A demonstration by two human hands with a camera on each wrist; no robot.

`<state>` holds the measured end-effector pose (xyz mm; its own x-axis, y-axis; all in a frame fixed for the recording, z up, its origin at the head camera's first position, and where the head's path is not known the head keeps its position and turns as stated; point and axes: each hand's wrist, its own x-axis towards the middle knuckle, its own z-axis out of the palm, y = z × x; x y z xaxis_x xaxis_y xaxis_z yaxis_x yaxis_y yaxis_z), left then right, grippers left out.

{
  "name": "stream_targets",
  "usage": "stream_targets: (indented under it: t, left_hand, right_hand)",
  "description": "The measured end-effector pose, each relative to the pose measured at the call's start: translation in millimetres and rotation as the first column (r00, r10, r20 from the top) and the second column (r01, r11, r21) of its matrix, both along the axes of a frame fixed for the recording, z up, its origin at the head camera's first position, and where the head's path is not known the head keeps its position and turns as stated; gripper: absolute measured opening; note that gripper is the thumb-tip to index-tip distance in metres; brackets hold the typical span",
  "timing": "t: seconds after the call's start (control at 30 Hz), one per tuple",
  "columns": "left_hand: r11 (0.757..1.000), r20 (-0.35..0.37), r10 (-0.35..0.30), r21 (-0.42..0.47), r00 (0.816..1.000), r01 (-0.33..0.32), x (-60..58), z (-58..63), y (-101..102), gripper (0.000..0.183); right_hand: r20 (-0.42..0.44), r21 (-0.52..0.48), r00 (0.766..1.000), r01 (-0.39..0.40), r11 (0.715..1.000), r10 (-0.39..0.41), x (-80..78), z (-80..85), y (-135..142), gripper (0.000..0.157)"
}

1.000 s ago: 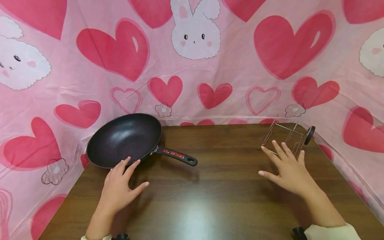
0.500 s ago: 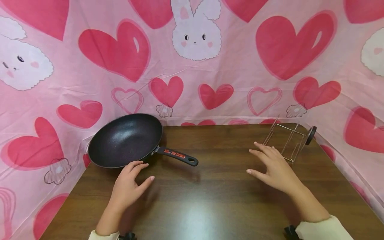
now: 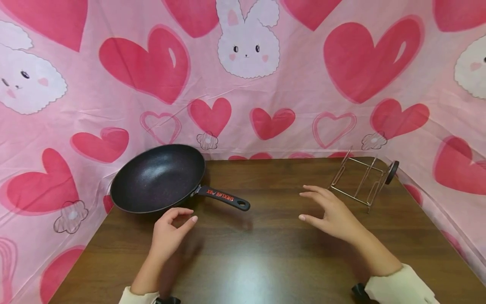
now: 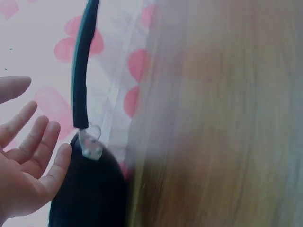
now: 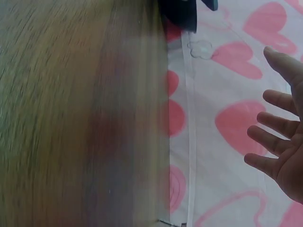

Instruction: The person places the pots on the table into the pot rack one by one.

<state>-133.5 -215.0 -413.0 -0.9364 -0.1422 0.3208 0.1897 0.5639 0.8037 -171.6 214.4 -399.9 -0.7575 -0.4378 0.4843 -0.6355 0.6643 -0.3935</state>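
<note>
A black frying pan (image 3: 159, 179) sits at the back left of the table, its handle (image 3: 224, 197) pointing right. Just in front of the pan hovers my left hand (image 3: 169, 236), fingers loosely bent, holding nothing. The left wrist view shows that hand (image 4: 31, 165) beside the dark pan (image 4: 90, 194) in line of sight. At the back right stands a wire rack (image 3: 357, 179) with a black round part (image 3: 392, 172) at its right end. My right hand (image 3: 334, 215) is in front and left of the rack, fingers spread and relaxed, with nothing in them.
A brown wooden table (image 3: 265, 245) lies under both hands. Pink cloth (image 3: 243, 93) printed with hearts and rabbits hangs behind it and along both sides, close to the pan and the rack.
Both hands have drawn inward and slightly toward me: the left moved right, the right moved left, off the front of the rack. The pan and rack have stayed put.
</note>
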Motion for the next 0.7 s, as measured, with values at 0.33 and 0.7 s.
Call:
stream_targets:
  t: [0.33, 0.7]
  left_hand:
    - [0.862, 0.193, -0.082, 0.506, 0.978, -0.028, -7.9, -3.8, 14.1, 0.018]
    - [0.528, 0.18, -0.38, 0.848, 0.907, 0.053, -19.6, -15.2, 22.0, 0.007]
  right_hand:
    - [0.006, -0.087, 0.997, -0.07, 0.994, 0.071, -7.0, 0.4, -21.2, 0.05]
    - [0.319, -0.296, 0.921, -0.126, 0.947, 0.222, -26.0, -8.3, -41.7, 0.049]
